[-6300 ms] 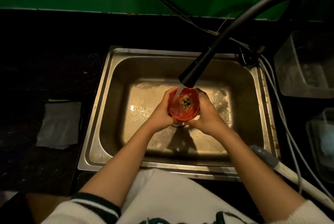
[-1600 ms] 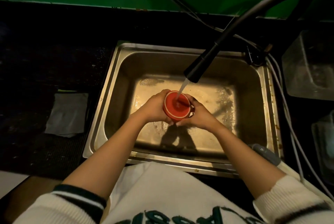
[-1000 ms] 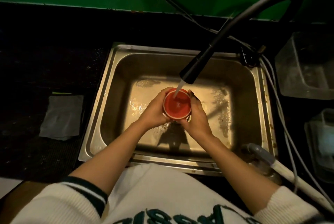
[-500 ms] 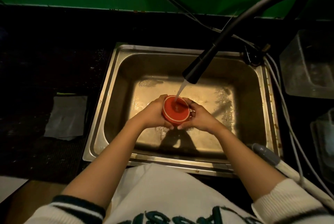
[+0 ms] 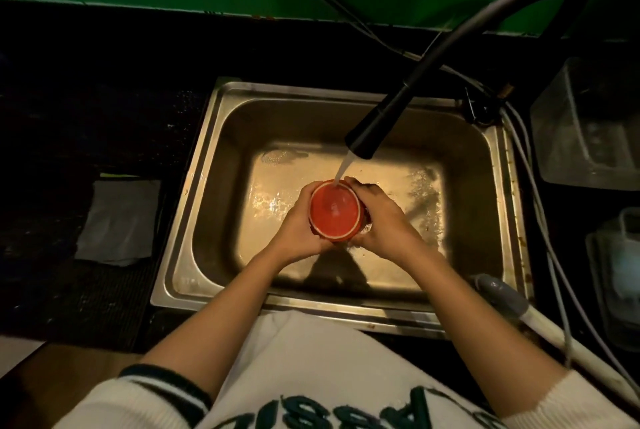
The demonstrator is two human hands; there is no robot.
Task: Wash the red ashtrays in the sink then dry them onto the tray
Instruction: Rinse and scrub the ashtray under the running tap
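A round red ashtray [image 5: 334, 210] with a pale rim sits between both hands over the middle of the steel sink [image 5: 194, 221]. Its flat red face points up at me. My left hand [image 5: 297, 225] grips its left side and my right hand [image 5: 382, 221] grips its right side, fingers curled round the wall. A thin stream of water [image 5: 344, 167] falls from the black tap head [image 5: 370, 131] onto the far edge of the ashtray. The ashtray's underside is hidden.
A pale cloth [image 5: 117, 221] lies on the dark counter left of the sink. Clear plastic containers [image 5: 585, 124] stand at the right, with white cables [image 5: 540, 207] running along the sink's right rim. A grey-tipped hose [image 5: 502, 293] lies at the near right corner.
The ashtray was turned over since the oldest frame, where a metal centre showed. Over the last second both hands kept rubbing and turning it slightly under the stream.
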